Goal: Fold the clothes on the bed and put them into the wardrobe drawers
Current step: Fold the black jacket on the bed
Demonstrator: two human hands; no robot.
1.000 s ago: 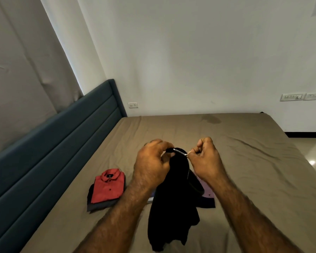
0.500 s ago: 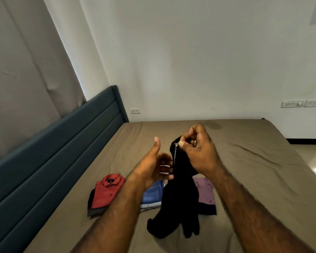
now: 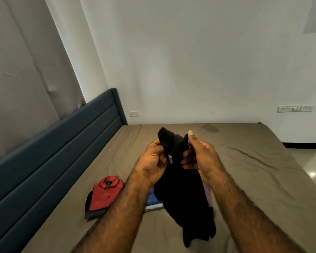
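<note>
A black zip-up garment (image 3: 182,194) hangs in front of me above the bed (image 3: 254,179), its silver zipper pull showing near the top. My left hand (image 3: 153,161) grips the left side of its collar. My right hand (image 3: 199,156) pinches the right side of the collar, thumb raised. A folded red shirt (image 3: 106,193) lies on a dark folded garment (image 3: 88,203) on the bed's left part. Behind the black garment, a folded blue piece (image 3: 153,199) and a lilac piece (image 3: 207,193) peek out.
A blue padded headboard (image 3: 53,152) runs along the left under a grey curtain (image 3: 22,70). The white wall (image 3: 190,61) carries a socket and switches. Tiled floor (image 3: 314,170) shows at the right past the bed's edge. No wardrobe is in view.
My left hand, open half a second ago, now grips the collar again. The zipper pull sits lower between my hands, and the garment's collar has spread apart.
</note>
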